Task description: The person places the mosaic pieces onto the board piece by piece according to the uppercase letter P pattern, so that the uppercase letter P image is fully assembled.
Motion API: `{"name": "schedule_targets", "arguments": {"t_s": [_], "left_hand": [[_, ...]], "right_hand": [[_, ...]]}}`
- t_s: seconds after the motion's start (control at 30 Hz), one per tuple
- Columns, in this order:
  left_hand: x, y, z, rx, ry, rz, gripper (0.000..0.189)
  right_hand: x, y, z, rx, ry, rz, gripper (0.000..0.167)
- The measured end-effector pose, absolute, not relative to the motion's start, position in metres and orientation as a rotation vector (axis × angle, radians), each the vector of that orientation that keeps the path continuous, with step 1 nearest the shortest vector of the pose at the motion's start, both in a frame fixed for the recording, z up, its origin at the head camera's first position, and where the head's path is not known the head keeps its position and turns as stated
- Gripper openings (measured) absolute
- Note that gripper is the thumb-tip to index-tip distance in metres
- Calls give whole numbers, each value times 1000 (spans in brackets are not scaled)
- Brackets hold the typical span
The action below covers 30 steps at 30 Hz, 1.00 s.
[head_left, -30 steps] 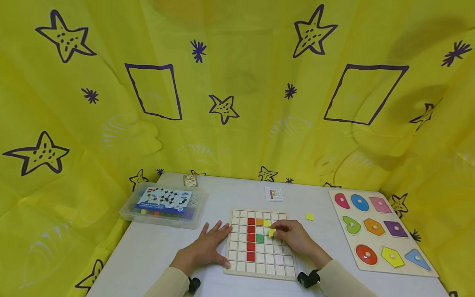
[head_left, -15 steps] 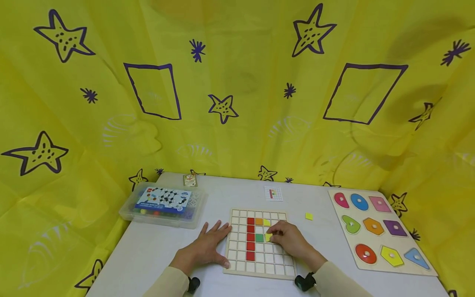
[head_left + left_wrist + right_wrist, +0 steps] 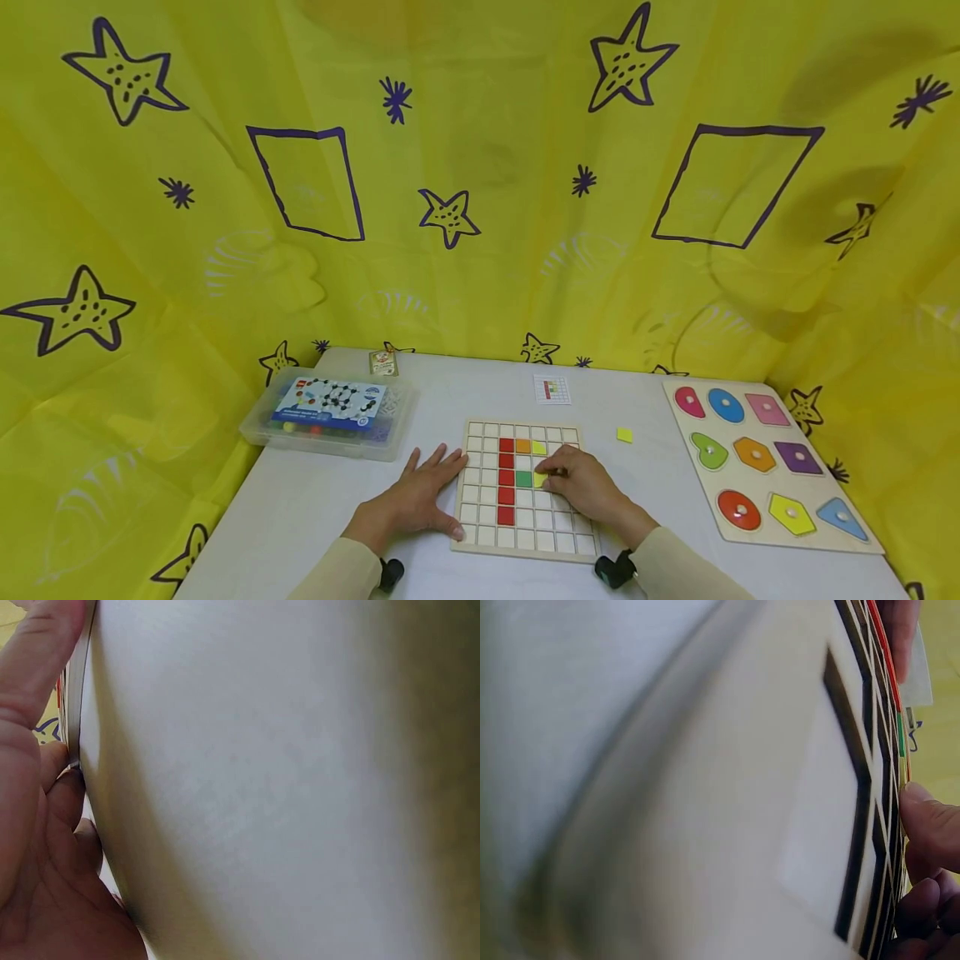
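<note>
A wooden grid board [image 3: 525, 550] lies on the table, with a column of red square tiles [image 3: 507, 477], an orange tile [image 3: 523, 447], a green tile [image 3: 523, 479] and a yellow tile [image 3: 539, 448] in its cells. Just right of the green tile, my right hand [image 3: 588, 483] pinches another yellow square tile [image 3: 540, 481], which lies at its cell and is partly covered by my fingers. My left hand [image 3: 416, 500] is spread flat at the board's left side, its fingertips and thumb touching the edge. In the right wrist view my thumb [image 3: 930, 817] meets the board's surface.
A loose yellow tile [image 3: 624, 435] lies right of the board, and a small card with a coloured grid pattern [image 3: 552, 390] behind it. At left stands a clear plastic box [image 3: 330, 417]; at right a shape puzzle board [image 3: 780, 467]. A small picture card [image 3: 383, 363] is at the back.
My right hand has moved down and slightly left, bringing the yellow tile to the cell beside the green one. The left hand has stayed put.
</note>
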<state>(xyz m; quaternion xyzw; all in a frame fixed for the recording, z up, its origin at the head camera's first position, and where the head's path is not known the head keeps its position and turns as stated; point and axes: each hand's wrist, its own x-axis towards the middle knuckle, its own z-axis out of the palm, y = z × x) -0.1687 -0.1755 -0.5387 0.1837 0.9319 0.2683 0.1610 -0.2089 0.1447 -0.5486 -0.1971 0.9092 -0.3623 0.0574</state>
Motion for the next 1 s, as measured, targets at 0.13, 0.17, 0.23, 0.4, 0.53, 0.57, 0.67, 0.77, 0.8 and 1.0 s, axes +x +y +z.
{"name": "schedule_targets", "arguments": {"t_s": [0.13, 0.17, 0.23, 0.4, 0.53, 0.57, 0.67, 0.77, 0.8, 1.0], "left_hand": [[-169, -176, -539, 527, 2660, 768, 117], [-169, -176, -539, 529, 2660, 768, 118], [-169, -176, -539, 529, 2659, 771, 118], [-170, -176, -540, 527, 2657, 776, 118], [-170, -176, -540, 527, 2658, 777, 118], [-170, -176, -540, 528, 2660, 777, 118], [-170, -176, -541, 531, 2669, 775, 118], [-170, -176, -542, 530, 2677, 769, 118], [-171, -176, -542, 530, 2679, 768, 118], [-170, -175, -542, 527, 2682, 769, 118]], "right_hand": [[-209, 144, -549, -570, 2754, -1105, 15], [-209, 144, -549, -549, 2747, -1116, 15], [-208, 143, -548, -500, 2729, -1149, 15], [-205, 142, -547, -405, 2702, -1233, 14], [-203, 140, -546, -363, 2708, -1254, 15], [-203, 140, -546, -352, 2711, -1257, 15], [-203, 138, -546, -324, 2714, -1269, 16], [-203, 138, -547, -321, 2727, -1266, 15], [-203, 138, -547, -322, 2729, -1263, 15], [-203, 139, -547, -334, 2732, -1267, 16]]}}
